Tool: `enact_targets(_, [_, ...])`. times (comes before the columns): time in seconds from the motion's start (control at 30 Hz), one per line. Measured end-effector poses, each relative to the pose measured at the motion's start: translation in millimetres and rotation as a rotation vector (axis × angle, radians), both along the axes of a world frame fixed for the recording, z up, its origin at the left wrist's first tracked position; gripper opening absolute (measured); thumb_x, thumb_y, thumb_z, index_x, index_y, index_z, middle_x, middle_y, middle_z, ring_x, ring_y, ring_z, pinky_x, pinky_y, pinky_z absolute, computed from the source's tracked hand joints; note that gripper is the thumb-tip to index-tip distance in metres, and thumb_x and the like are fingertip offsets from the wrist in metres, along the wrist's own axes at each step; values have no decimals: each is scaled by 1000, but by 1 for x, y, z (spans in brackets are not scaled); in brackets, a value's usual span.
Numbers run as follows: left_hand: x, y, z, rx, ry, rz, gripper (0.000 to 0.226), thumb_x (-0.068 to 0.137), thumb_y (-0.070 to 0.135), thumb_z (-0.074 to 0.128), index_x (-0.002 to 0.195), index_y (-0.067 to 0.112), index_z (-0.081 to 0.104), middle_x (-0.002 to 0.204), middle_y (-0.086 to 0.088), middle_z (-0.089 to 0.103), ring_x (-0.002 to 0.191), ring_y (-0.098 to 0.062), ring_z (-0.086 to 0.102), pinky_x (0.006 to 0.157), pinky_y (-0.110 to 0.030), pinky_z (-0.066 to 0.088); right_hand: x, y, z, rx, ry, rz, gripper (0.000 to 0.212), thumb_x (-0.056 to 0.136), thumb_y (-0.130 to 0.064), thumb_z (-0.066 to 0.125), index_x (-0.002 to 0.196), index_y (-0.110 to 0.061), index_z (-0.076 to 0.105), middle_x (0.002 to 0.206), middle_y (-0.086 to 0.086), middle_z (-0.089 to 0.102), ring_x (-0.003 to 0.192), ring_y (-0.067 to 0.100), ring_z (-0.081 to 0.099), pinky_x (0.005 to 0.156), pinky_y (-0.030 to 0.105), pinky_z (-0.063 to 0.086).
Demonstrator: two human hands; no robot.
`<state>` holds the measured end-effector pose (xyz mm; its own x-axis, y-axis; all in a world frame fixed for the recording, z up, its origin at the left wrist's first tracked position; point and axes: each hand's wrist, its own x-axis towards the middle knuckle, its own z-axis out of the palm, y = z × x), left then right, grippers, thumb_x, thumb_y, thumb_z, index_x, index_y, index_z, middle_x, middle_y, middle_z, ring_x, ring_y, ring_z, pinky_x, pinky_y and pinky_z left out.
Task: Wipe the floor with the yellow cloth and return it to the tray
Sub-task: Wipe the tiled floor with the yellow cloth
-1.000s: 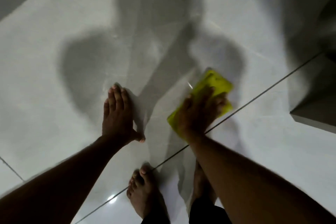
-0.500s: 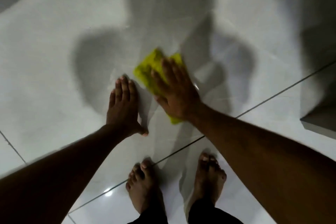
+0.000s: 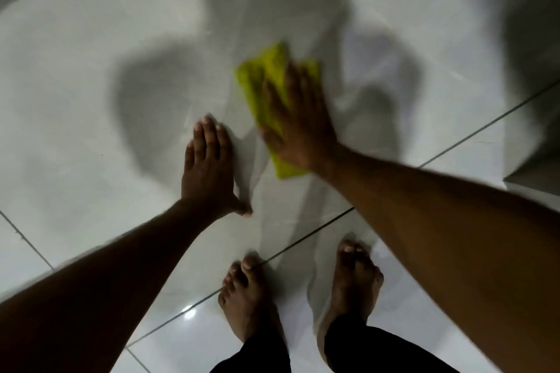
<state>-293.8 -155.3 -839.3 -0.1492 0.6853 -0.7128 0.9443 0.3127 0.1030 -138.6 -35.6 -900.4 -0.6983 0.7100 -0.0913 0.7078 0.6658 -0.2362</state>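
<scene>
A right hand (image 3: 298,130) presses the yellow cloth (image 3: 266,91) flat on the tiled floor (image 3: 91,70), palm open, mid-wipe; the left hand (image 3: 209,166), spread and empty, braces alongside. No tray shows.

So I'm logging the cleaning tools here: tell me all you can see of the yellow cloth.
The cloth is bright yellow-green, looks like soft fabric, and seems folded into a rough oblong. It lies flat on the pale glossy floor, running diagonally away from the person. The right hand presses on it with spread fingers, covering its middle; both ends stick out. It is motion-blurred. The left hand rests nearby, not touching it.
</scene>
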Motion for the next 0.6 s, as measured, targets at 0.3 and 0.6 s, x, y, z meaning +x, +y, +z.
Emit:
enact_targets(0.3, [1,0,-1,15,-11,12,173,31,66,87,150,1,-20,158,-23,-27,146,-38,-26,121,-47,-6,139,6,9,-136,-161,-176,73,98,-59,27,153,-12,17,157,31,24,144,52,21,114,65,26])
enact_targets(0.6, [0,-3,-3,34,33,-19,174,27,69,86,151,1,-14,160,-24,-19,149,-38,-18,123,-47,1,68,-48,13,-136,-125,334,72,93,-57,40,154,-21,23,162,20,16,150,41,11,121,54,18])
